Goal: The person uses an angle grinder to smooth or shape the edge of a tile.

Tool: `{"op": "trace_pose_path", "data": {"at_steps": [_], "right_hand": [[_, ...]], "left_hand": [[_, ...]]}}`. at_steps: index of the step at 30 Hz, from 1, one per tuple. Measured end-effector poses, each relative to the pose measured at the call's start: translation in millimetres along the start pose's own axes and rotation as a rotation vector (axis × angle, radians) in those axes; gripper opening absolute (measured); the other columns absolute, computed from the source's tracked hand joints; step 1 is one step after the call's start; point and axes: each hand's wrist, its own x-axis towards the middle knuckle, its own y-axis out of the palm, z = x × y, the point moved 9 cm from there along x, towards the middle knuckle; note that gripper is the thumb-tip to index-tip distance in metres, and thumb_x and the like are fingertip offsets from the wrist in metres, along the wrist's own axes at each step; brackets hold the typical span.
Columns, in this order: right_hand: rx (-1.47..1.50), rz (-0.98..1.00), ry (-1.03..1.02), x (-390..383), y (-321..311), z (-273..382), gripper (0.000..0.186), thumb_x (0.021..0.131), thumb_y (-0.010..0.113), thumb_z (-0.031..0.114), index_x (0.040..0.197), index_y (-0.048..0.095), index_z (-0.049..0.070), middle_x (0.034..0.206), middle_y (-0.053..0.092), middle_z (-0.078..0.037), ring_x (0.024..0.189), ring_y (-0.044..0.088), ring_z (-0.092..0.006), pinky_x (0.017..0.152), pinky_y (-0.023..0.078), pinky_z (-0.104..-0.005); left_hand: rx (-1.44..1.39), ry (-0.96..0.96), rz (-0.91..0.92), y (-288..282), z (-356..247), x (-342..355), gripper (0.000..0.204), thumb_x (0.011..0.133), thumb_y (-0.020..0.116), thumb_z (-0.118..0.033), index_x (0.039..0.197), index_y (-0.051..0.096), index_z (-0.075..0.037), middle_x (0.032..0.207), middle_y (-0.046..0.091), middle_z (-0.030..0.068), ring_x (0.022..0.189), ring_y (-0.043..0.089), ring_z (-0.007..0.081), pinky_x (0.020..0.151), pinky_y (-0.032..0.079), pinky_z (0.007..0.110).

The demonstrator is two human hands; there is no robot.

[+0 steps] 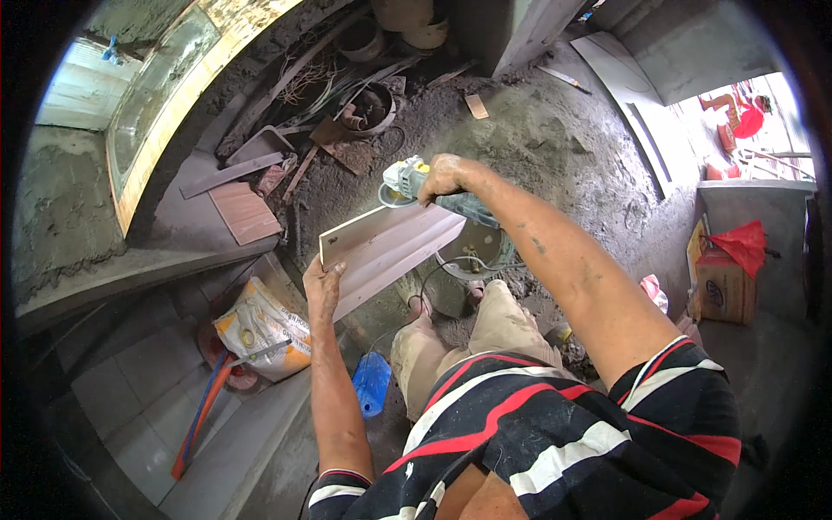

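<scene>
My left hand (324,290) grips the near left end of a long pale tile (390,251), thumb on its face and fingers behind. The tile is held on edge, tilted, in front of my legs. My right hand (445,177) is wrapped round an angle grinder (468,207) with a grey-green body. The grinder's head lies just above the tile's upper edge, towards its far end; whether its disc touches the tile I cannot tell. A dark power cord (422,295) hangs below. Behind the tile's right end, a round bucket (498,247) is partly covered.
Left of me are a white and yellow sack (260,325), an orange-and-blue handled tool (198,420) and a blue plastic piece (372,384). Ahead lie a tile piece (243,212), scrap wood and a debris-filled bucket (377,113) on rough cement. A carton (726,293) stands right.
</scene>
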Motion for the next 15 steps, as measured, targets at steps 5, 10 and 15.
{"op": "trace_pose_path", "data": {"at_steps": [5,10,15], "right_hand": [[0.003,0.015,-0.005,-3,1,6,0.054,0.061,0.086,0.042,0.081,0.075,-0.007,0.08,0.074,-0.018,0.069,0.068,-0.0264,0.067,0.055,-0.0432],[-0.006,0.002,-0.001,3,5,0,0.055,0.061,0.086,0.044,0.083,0.076,-0.006,0.082,0.075,-0.018,0.07,0.069,-0.0274,0.068,0.056,-0.0435],[-0.079,-0.019,-0.028,9,2,0,0.053,0.062,0.087,0.044,0.081,0.076,-0.005,0.081,0.075,-0.017,0.07,0.069,-0.0285,0.07,0.056,-0.0433]], "left_hand": [[0.04,-0.014,-0.011,-4,2,1,0.045,0.09,0.075,-0.005,0.134,0.065,0.001,0.122,0.073,0.0072,0.109,0.066,0.0153,0.101,0.048,0.031],[0.063,-0.031,-0.005,-3,-1,0,0.045,0.09,0.075,-0.005,0.133,0.066,0.001,0.123,0.073,0.0072,0.11,0.065,0.0154,0.101,0.048,0.031],[0.06,0.014,-0.035,-4,-6,1,0.039,0.09,0.075,-0.002,0.128,0.068,0.003,0.115,0.076,0.0072,0.103,0.067,0.013,0.096,0.051,0.029]]}}
